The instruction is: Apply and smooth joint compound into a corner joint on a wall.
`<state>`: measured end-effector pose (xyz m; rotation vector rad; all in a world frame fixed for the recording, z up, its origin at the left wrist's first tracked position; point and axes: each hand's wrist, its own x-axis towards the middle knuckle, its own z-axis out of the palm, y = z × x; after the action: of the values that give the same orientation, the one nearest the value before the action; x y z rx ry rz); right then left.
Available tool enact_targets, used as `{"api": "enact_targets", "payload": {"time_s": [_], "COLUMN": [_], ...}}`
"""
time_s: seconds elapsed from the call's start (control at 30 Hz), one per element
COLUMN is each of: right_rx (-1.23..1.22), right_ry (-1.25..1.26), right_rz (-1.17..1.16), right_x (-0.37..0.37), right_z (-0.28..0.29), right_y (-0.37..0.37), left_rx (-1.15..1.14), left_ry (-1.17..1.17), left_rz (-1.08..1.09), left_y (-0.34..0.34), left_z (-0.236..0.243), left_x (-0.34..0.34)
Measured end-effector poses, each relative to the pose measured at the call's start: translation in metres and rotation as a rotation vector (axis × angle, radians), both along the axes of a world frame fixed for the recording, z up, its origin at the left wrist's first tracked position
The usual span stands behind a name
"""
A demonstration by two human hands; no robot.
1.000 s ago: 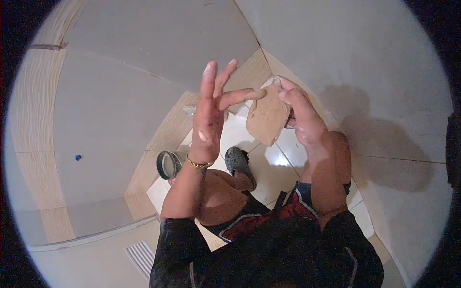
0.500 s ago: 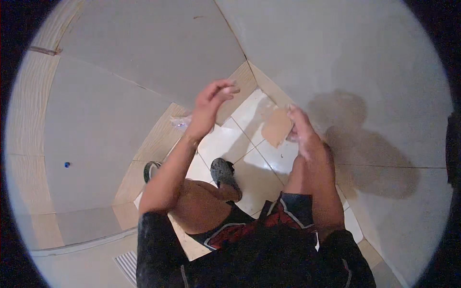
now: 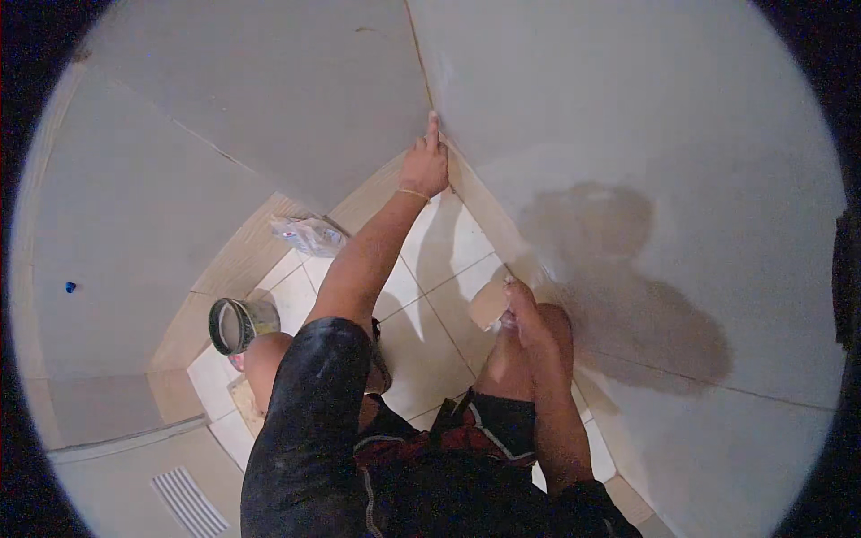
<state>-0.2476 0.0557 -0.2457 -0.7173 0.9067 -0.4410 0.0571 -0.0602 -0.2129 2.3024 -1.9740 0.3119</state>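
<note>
My left hand reaches up to the wall corner, its index finger stretched out at the seam where two grey tiled walls meet. The other fingers are partly curled, and I see nothing in them. Lower down, over my right knee, my right hand is closed on a flat tan piece; its material is unclear. Whitish smears mark the right fingertips. A brownish line runs along the corner seam above my left fingertip.
A dark-rimmed bucket stands on the white floor tiles at the left. Beside the left wall lies a clear plastic bag. A beige skirting borders the floor. A striped grille shows at the lower left, and a small blue object on the left wall.
My left hand has moved up and right to the corner, index finger now extended. My right hand, still holding the tan piece, is lower in view. The view has shifted, and the bucket now shows.
</note>
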Motion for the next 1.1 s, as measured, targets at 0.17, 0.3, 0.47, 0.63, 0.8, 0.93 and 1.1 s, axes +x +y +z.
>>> {"api": "enact_targets", "payload": {"time_s": [0.17,0.3,0.47,0.63,0.8,0.93,1.1], "right_rx": [-0.216,0.01,0.053,0.015,-0.145,-0.125,-0.07], "right_ry": [0.374,0.246,0.562,0.262,0.333,0.498,0.499], "right_rz": [-0.001,0.088,0.169,0.017,0.225,0.137,0.143], "right_x": [-0.002,0.014,0.008,-0.008,0.022,0.02,-0.001], "right_z": [0.039,0.021,0.071,-0.075,0.023,0.108,0.028], "right_y": [0.002,-0.001,-0.008,-0.006,-0.002,0.001,-0.01], "left_rx": [0.046,-0.027,0.146,-0.012,0.341,0.709,0.692], "left_ry": [-0.075,-0.05,-0.149,-0.028,0.106,0.179,1.696], "left_rz": [0.099,0.266,0.086,0.072,0.308,-0.168,-0.142], "left_y": [-0.041,-0.046,-0.027,-0.036,-0.003,0.027,0.124], "left_z": [-0.028,-0.071,-0.071,-0.034,-0.052,-0.007,0.064], "left_x": [-0.014,0.013,-0.016,-0.019,0.043,0.013,0.049]}}
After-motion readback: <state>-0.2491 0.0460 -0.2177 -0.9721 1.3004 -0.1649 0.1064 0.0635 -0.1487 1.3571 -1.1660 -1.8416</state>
